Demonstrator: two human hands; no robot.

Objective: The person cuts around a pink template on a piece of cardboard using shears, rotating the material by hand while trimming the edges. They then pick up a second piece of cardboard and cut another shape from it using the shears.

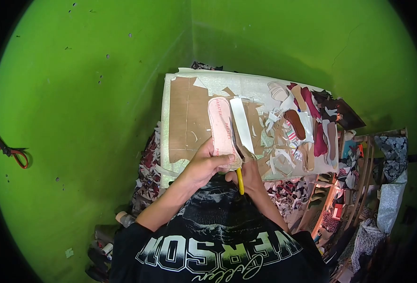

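Upright in front of me is a pale pink insole (221,123) with red PARATEX lettering. My left hand (204,166) is closed around its lower end, the thumb pressed on its face. My right hand (250,178) is closed on scissors with a yellow handle (240,181). Their dark blades run up along the insole's right edge. Some of the right fingers are hidden behind the handle and the insole. Behind the hands, a large brown sheet (180,118) and a white strip (241,123) lie on the pale work table (165,101).
Paper scraps (281,160) and a brown sole-shaped piece (294,123) lie on the table's right side. Dark red pieces (319,139) are near its right edge. Fabric offcuts (288,193) heap below, beside a cluttered wooden rack (354,188). Red-handled scissors (11,152) hang on the green wall.
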